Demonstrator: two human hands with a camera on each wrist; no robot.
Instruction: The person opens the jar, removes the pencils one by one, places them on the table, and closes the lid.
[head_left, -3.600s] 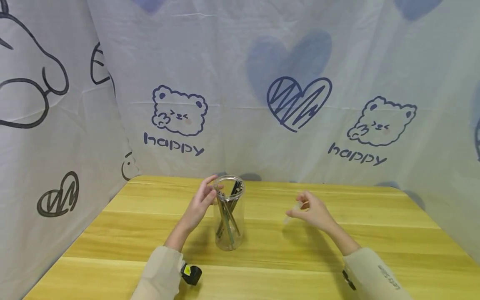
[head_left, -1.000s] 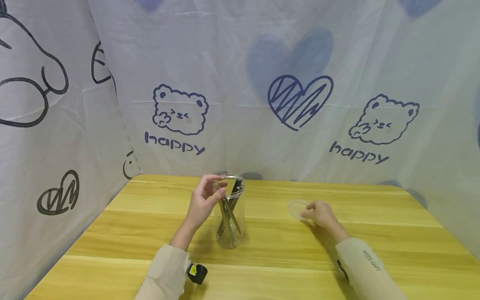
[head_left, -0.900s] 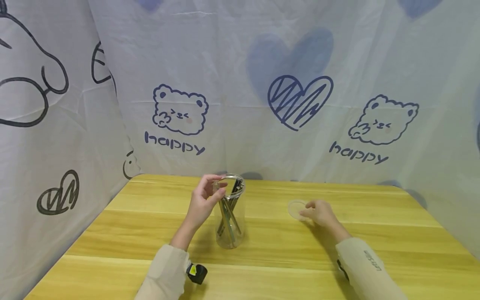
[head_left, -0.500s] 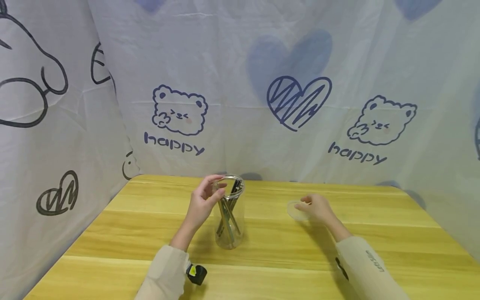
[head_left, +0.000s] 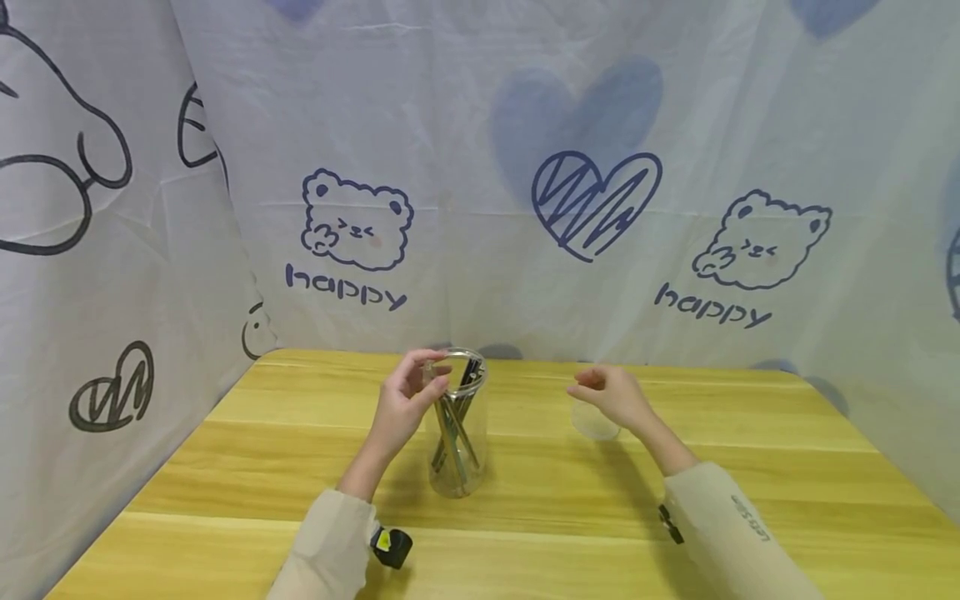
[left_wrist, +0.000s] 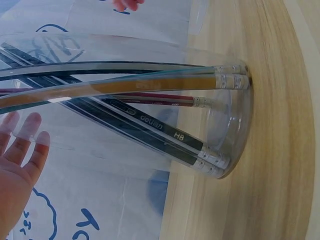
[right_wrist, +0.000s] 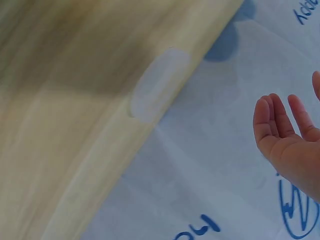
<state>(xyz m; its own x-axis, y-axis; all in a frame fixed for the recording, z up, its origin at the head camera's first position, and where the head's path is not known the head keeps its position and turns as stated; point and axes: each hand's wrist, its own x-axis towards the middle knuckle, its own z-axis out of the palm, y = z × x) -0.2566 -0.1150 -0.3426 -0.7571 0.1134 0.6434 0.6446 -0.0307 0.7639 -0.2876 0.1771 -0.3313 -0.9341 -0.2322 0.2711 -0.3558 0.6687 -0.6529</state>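
A tall clear jar (head_left: 486, 442) stands upright on the table, with several pencils (left_wrist: 145, 120) leaning crosswise inside, dark, yellow and red ones among them. Around its upper part, just below the rim, my left hand (head_left: 397, 404) holds it with thumb and fingers. A round, translucent lid (head_left: 597, 427) lies flat on the table to the right of the jar. My right hand (head_left: 618, 396) hovers above the lid, holding nothing; in the right wrist view its fingers are loosely bent and clear of the lid (right_wrist: 159, 86).
The yellow wood-grain table (head_left: 540, 533) reaches back to a white printed cloth (head_left: 465, 125), which hangs behind it and along the left side. Black wrist devices (head_left: 392, 547) sit at both sleeves.
Earlier the right hand held the lid tilted, then lowered it flat onto the table. It has since let go and lifted up and away. The left hand stays at the jar.
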